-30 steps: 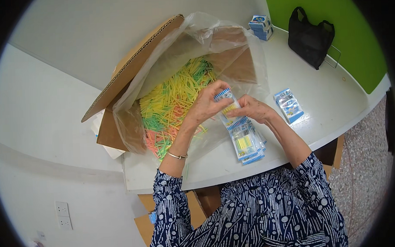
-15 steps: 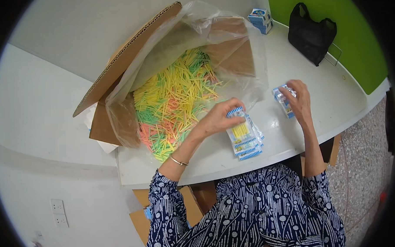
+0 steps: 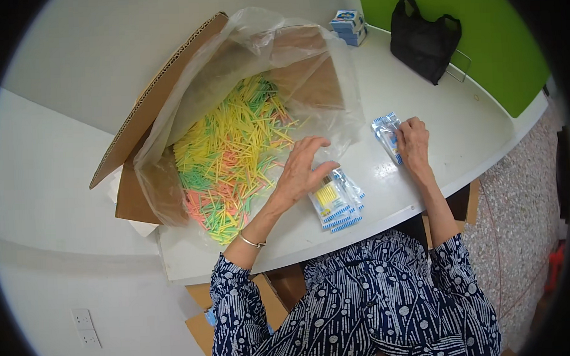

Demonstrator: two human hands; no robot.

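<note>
Straws [image 3: 234, 151] in box [image 3: 152, 110], 10–11 o'clock. L hand [image 3: 299, 170] nr ctr, thumb & fingers apart; pkt stack [image 3: 328, 196] on table [image 3: 386, 193] at its 4 o'clock. Single pkt [image 3: 384, 128], 2 o'clock, R hand [image 3: 414, 146] curled over edge; can't tell if clamped.

Packet stack [image 3: 339, 209] on table [image 3: 456, 140]. Left of stack: straws [image 3: 224, 156] on liner [image 3: 348, 100]. Behind-right of stack: lone packet [image 3: 384, 129], farther bag [image 3: 422, 47].

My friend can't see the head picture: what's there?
A person's right hand is at a packet on a white table; the open left hand is at stacked packets. Left of them, a cardboard box holds colourful sticks.
</note>
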